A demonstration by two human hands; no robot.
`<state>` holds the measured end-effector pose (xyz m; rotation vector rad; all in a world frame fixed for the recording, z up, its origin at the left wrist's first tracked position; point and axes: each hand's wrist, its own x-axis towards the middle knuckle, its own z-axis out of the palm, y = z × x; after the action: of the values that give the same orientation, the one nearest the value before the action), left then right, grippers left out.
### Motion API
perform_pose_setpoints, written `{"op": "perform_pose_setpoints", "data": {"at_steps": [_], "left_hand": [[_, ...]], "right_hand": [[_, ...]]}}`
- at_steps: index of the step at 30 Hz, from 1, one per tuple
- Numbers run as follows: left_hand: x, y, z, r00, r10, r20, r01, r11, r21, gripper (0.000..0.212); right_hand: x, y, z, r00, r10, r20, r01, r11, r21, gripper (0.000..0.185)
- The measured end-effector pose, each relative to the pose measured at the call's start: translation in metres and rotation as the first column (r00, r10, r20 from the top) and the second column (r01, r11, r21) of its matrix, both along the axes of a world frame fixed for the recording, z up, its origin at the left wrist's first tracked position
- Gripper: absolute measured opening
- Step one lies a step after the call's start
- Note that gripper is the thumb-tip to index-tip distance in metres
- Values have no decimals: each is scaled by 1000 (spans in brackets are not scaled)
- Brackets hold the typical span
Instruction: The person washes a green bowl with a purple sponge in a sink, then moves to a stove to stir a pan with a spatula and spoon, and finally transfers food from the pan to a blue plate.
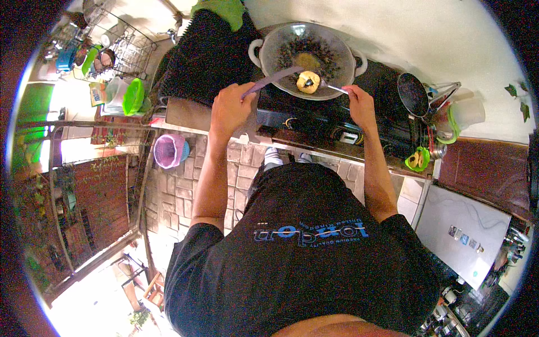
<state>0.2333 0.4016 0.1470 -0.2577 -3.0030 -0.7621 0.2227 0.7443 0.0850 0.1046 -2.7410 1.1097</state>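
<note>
A wide metal wok (273, 54) with two loop handles sits on the black gas stove (273, 116). Oil and many dark bits lie in it. My left hand (233, 107) grips a long purplish-grey utensil (273, 79), whose far end reaches over the wok beside a golden, round piece of food (308, 82) with a dark centre. Between finger and thumb, my right hand (361, 103) holds the handle of a metal spoon or fork (334, 87); its head is partly hidden at the food's right side. The food is at the wok's near side.
Right of the stove are a small black frying pan (412, 94) and a green bowl (417, 159) holding food pieces. A black ribbed cloth or mat (198, 59) lies left of the wok. Farther left stand a wire dish rack (126, 50) and a green bowl (134, 97). A pink basket (168, 151) is on the floor.
</note>
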Motion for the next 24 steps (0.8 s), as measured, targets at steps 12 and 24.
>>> {"op": "perform_pose_setpoints", "data": {"at_steps": [12, 24], "left_hand": [[-14, 3, -31, 1000, 7, 9, -7, 1000, 25, 26], [-11, 6, -28, 1000, -26, 12, 25, 996, 82, 25]], "right_hand": [[-1, 0, 3, 999, 8, 50, -9, 1000, 12, 21], [-8, -12, -2, 995, 18, 103, -26, 996, 85, 25]]}}
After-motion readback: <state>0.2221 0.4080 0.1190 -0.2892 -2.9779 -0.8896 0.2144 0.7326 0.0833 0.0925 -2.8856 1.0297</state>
